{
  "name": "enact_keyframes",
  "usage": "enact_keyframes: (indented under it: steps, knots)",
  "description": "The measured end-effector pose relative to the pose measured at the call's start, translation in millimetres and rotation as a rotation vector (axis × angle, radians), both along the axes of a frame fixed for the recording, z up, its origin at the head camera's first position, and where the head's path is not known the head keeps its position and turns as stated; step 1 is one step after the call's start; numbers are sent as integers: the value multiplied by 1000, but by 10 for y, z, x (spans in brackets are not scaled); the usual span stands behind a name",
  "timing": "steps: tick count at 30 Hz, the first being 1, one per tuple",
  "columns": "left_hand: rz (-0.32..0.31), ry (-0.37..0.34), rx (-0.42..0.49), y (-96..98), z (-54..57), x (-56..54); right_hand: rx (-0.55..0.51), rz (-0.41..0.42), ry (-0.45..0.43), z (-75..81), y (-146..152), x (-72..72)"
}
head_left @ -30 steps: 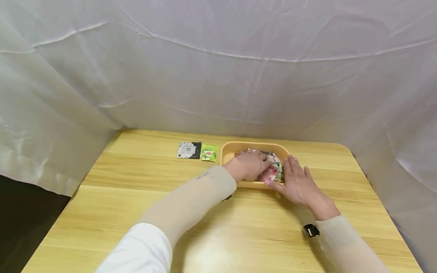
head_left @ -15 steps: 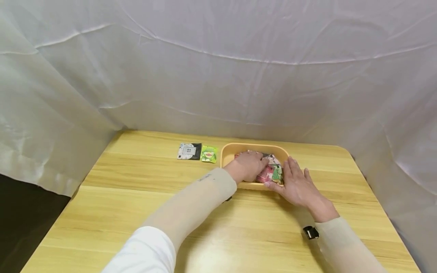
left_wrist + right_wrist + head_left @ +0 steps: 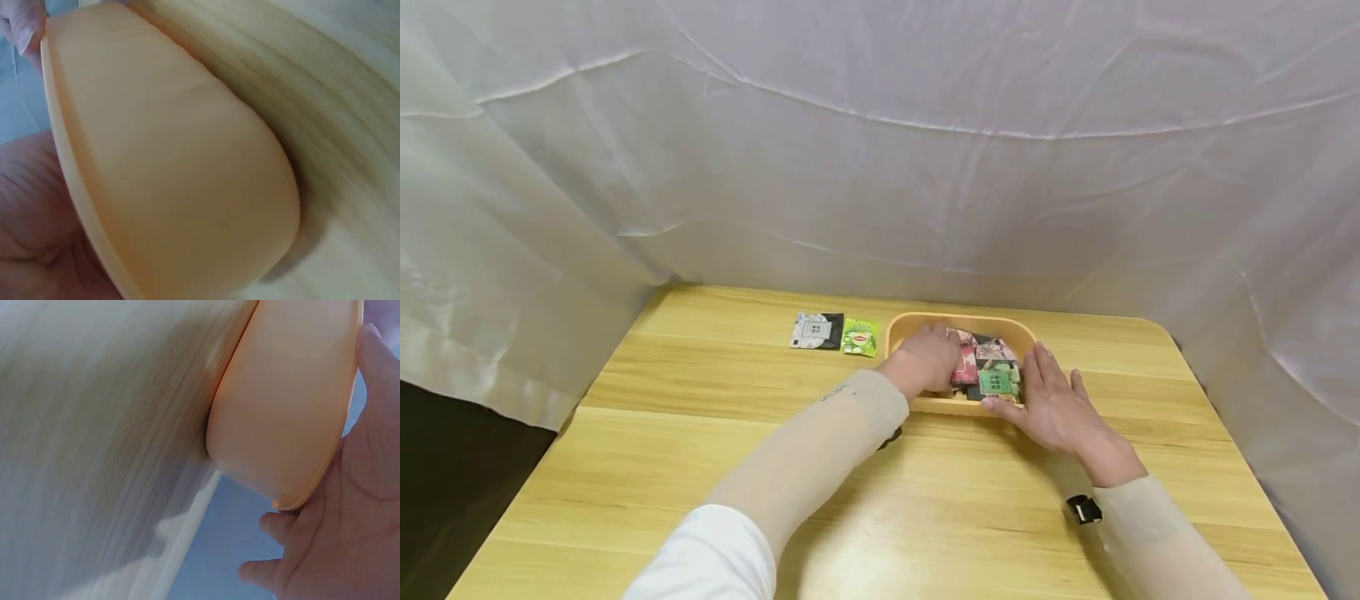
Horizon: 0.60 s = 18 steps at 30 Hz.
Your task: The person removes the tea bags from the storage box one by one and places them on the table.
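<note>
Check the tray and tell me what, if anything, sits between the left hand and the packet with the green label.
A pink packet does: in the head view it lies between the left hand and the green-labelled packet. The right hand, at the far end of the tray, isn't between them.

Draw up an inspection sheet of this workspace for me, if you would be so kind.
Surface: table, wood-grained, with glare towards the front.
Job's things: box upright on the table, mixed sachets inside; green sachet and grey-and-black sachet lie side by side to its left.
Clutter: nothing seen.
Grippers: left hand reaches into the box, grip hidden; right hand touches the box's right end.
Cables: nothing seen.
Surroundings: pale fabric behind and at both sides.
</note>
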<state>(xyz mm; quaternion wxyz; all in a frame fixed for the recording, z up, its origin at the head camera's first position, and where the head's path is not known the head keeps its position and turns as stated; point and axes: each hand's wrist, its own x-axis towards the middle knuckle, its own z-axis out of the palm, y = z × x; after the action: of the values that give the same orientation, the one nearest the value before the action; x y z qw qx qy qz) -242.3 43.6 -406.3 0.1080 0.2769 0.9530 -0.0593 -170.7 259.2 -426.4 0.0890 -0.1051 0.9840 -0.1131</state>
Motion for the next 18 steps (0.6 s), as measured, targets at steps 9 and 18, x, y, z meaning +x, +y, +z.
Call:
enact_keyframes:
  steps: [9,18]
  knots:
    - [23,21,65,41,-15,40,3,3,7,-9,-7,-13]
    - [6,147,94,40,21,66,-8,3,-8,-5,-10,9]
